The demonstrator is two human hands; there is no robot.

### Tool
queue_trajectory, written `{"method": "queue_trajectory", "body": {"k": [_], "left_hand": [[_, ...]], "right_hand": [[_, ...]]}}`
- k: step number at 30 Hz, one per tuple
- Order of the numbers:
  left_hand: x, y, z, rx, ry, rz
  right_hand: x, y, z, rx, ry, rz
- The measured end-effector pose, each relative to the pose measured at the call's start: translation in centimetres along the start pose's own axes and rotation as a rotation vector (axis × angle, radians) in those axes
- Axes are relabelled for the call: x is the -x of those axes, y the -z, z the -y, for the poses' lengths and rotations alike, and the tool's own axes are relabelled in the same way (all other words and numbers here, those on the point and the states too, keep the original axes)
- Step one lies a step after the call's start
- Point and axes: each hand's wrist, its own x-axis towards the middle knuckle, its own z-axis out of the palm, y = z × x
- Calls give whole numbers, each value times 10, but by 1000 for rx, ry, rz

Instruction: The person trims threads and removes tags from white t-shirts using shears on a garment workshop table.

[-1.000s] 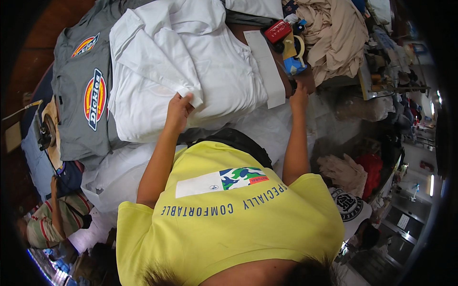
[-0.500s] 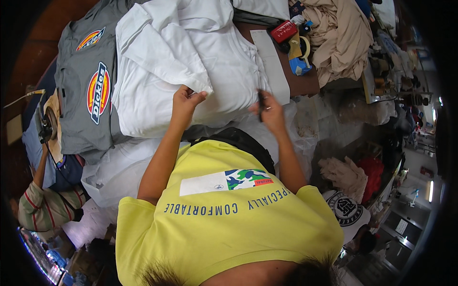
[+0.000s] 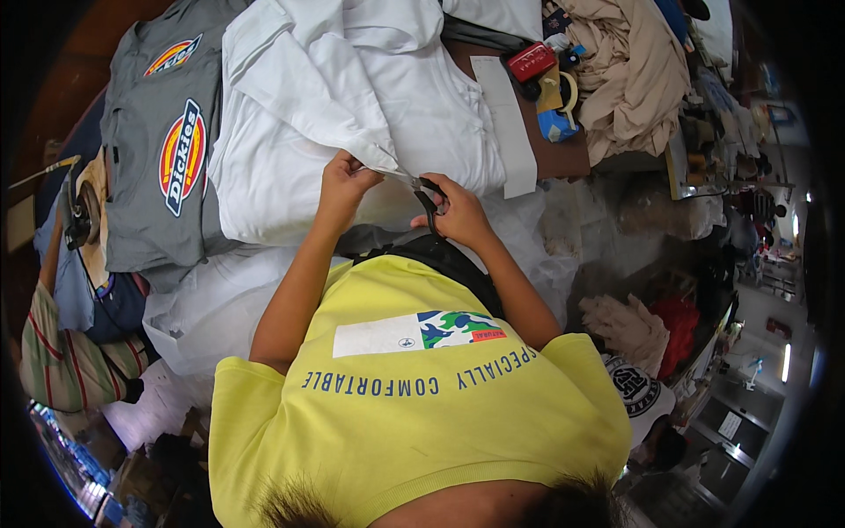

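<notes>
Largest, a pile of white garments (image 3: 440, 128) lay beneath and ahead of your left hand (image 3: 346, 187); grey garments (image 3: 145, 123), each visible front bearing a bright emblem, lay to that hand's left, and a heap of beige cloth (image 3: 629, 79) stood well ahead and to the right of your right hand (image 3: 458, 211). Next in size, a white sleeve-like length (image 3: 339, 97) ran across the pile toward you, its end pinched between your left thumb and fingers. A paper strip (image 3: 506, 123) lay ahead and to the right of your right hand. That hand was curled round the black handles of a pair of scissors (image 3: 417, 183), whose blades pointed leftward to the pinched end, just beside your left fingers; their gap was too small to judge. As for progress, the cloth was already gripped and the blades were already at its edge. No severed piece was visible, so whether any cut was complete could not be told. Freeing the cloth and laying down the scissors were not yet done.
</notes>
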Motion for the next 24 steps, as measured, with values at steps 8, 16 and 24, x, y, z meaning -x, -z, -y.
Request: {"method": "queue_trajectory", "body": {"k": [8, 16, 24], "left_hand": [[3, 2, 1, -13, -32, 14], [1, -1, -4, 101, -32, -50], [0, -2, -2, 102, -84, -18]], "right_hand": [[-4, 0, -1, 11, -42, 48], [2, -12, -33, -16, 92, -82], [-13, -2, 7, 85, 6, 20]]}}
